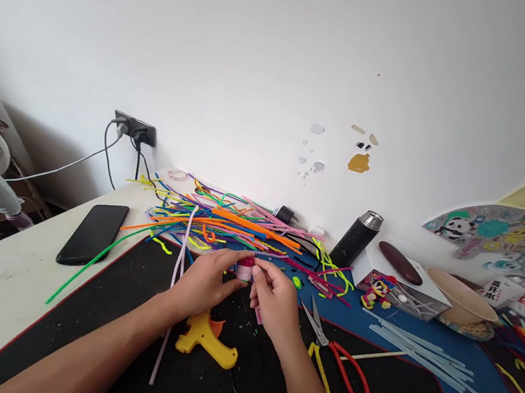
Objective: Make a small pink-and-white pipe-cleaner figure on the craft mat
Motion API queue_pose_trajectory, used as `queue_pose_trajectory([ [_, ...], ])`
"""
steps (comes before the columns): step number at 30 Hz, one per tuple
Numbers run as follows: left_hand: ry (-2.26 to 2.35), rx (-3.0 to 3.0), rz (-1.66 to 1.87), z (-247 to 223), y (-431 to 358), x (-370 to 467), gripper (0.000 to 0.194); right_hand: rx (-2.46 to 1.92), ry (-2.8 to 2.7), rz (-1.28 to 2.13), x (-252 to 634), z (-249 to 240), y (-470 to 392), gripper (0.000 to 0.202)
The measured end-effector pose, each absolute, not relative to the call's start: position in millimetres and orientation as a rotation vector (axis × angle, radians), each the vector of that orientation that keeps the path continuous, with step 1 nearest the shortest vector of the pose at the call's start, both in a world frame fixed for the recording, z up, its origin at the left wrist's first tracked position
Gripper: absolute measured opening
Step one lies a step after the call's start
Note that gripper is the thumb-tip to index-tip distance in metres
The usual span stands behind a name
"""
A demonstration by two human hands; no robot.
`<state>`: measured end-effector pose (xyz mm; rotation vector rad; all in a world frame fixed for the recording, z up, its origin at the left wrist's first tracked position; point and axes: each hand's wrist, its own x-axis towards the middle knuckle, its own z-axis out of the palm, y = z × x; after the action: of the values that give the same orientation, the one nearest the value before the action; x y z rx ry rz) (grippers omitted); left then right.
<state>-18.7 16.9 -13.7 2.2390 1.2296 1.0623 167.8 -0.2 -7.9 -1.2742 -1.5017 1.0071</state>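
A small pink and red bundle [244,270], which looks wound from pipe cleaners, sits between my two hands. The thumb and fingers of my left hand [208,276] close around it from the left. My right hand [276,297] pinches at its right side, and a short pink strip [258,316] shows below those fingers. Just under my hands lies a yellow glue gun [209,343], partly covered by the left hand. A pale lilac pipe cleaner [159,358] passes beneath my left wrist. Scissors with red handles [352,378] lie open-bladed to the right of my right hand.
Many coloured pipe cleaners [237,222] are heaped along the wall. A phone [93,234] lies at left. At right are a black flask [355,240], a tissue box [408,290], a small figurine [378,291] and several glue sticks [422,352]. A black mat [80,334] covers the front.
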Motion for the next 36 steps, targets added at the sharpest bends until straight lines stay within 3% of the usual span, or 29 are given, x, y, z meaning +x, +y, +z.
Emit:
queue_pose_trajectory([
  [5, 1.177, 2.217, 1.176, -13, 18, -20, 0.051, -1.181, -1.372, 1.273, 168, -5, 3, 0.055],
  [14, 1.105, 2.167, 1.109, -14, 13, -16, 0.051, -1.119, -1.258, 1.391, 165, -12, 3, 0.048],
  [23, 0.941, 1.914, 1.081, -8, 11, -18, 0.075, -1.02, -1.019, 1.507, 165, -2, 0, 0.046],
  [28, 0.76, 1.615, 1.057, -1, 14, -20, 0.053, -0.98, -0.999, 1.525, 166, 4, -1, 0.047],
  [36, 0.69, 1.39, 1.077, 1, 16, -15, 0.045, -0.991, -1.017, 1.58, 166, 0, -2, 0.046],
])
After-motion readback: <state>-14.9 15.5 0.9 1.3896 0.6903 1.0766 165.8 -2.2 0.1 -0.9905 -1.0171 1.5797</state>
